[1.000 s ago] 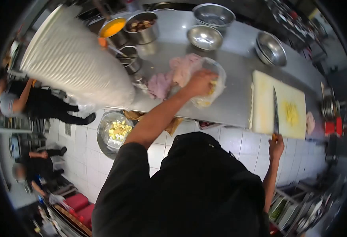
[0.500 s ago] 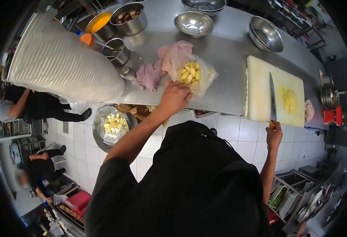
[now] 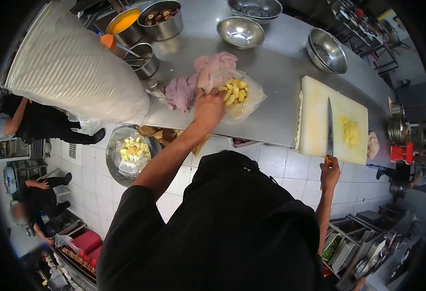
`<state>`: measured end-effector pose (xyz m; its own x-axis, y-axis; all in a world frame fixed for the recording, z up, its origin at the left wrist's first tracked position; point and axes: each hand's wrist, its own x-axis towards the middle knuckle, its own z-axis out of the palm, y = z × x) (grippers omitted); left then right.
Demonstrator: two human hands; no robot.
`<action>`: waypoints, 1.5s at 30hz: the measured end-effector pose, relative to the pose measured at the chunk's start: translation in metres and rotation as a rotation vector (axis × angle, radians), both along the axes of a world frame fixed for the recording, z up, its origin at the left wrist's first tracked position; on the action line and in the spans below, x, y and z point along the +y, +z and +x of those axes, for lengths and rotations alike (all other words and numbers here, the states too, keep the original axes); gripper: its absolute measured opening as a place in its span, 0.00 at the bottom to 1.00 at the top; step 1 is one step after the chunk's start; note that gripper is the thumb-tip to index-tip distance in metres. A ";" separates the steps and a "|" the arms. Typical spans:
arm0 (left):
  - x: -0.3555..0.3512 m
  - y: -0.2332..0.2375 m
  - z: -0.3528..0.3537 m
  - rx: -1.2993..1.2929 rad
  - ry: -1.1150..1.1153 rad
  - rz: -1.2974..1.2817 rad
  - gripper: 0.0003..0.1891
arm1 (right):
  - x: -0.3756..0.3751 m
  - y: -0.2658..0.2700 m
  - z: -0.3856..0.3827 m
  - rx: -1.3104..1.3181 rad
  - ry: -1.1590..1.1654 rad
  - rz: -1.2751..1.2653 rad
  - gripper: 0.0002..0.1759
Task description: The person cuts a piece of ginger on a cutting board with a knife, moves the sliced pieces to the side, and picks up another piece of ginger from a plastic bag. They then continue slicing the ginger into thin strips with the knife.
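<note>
My left hand [image 3: 210, 107] is at the near left edge of a clear plastic bag [image 3: 250, 107], its fingers closed on the plastic beside the peeled yellow pieces [image 3: 235, 92], which look like ginger. The fingertips are partly hidden. My right hand [image 3: 330, 173] grips the orange handle of a knife [image 3: 330, 127]. The blade lies along a white cutting board [image 3: 315, 109], left of a small heap of thin yellow shreds [image 3: 350, 132]. Pinkish-purple cloths [image 3: 180, 93] lie crumpled left of the bag and behind it.
Metal bowls [image 3: 241, 33] stand at the table's back, pots [image 3: 160, 20] at back left. A tall wrapped stack [image 3: 77, 72] fills the left end. Below the near edge sits a lined tub of scraps [image 3: 113, 162]. Two people [image 3: 43, 121] are at left; another [image 3: 422, 175] is far right.
My left hand has shifted left and away from me, from the bag's near side to its left edge. My right hand keeps hold of the knife, which stays on the board.
</note>
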<state>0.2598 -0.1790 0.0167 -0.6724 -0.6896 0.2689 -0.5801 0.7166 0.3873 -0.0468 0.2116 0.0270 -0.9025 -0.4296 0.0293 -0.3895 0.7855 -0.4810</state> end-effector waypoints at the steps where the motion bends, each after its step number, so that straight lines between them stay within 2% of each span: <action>1: -0.002 -0.004 -0.002 -0.011 0.001 0.000 0.16 | 0.001 0.000 0.000 0.009 0.010 -0.002 0.25; 5: -0.009 -0.008 0.000 0.018 0.012 0.034 0.15 | 0.003 -0.005 -0.002 -0.020 -0.024 -0.005 0.25; 8: -0.010 -0.008 0.002 0.155 0.012 0.066 0.14 | 0.001 -0.002 0.001 0.001 -0.009 -0.006 0.25; 14: -0.011 -0.004 0.012 0.603 0.152 0.551 0.14 | -0.003 0.005 0.002 -0.043 -0.024 0.014 0.24; 17: 0.002 0.021 0.016 0.825 0.179 0.817 0.14 | -0.006 0.011 0.006 -0.063 -0.027 -0.021 0.24; 22: 0.015 0.056 0.019 0.977 0.279 0.835 0.14 | -0.006 0.017 0.008 -0.069 -0.001 0.002 0.23; 26: 0.017 0.071 0.016 0.987 0.316 0.800 0.14 | -0.001 0.012 0.005 -0.097 0.036 -0.091 0.22; 32: 0.066 0.087 -0.027 0.918 0.196 0.816 0.13 | 0.002 0.016 0.002 -0.153 0.080 -0.108 0.22; 35: 0.113 0.072 -0.064 0.776 0.046 0.940 0.13 | 0.005 0.015 -0.001 -0.176 0.104 -0.108 0.23; 36: 0.130 0.065 -0.078 0.654 0.044 0.939 0.13 | 0.006 0.014 -0.002 -0.203 0.106 -0.119 0.25; 41: 0.186 0.037 -0.149 0.484 -0.025 1.059 0.12 | 0.014 0.005 -0.007 -0.194 0.183 -0.145 0.30; 43: 0.194 0.045 -0.174 0.376 -0.064 0.985 0.12 | 0.014 0.002 -0.010 -0.162 0.204 -0.134 0.31; 44: 0.197 0.047 -0.185 0.319 -0.085 0.949 0.12 | 0.013 0.005 -0.010 -0.233 0.206 -0.139 0.30; 45: 0.198 0.042 -0.197 0.356 -0.092 0.885 0.12 | 0.013 0.007 -0.010 -0.246 0.202 -0.151 0.29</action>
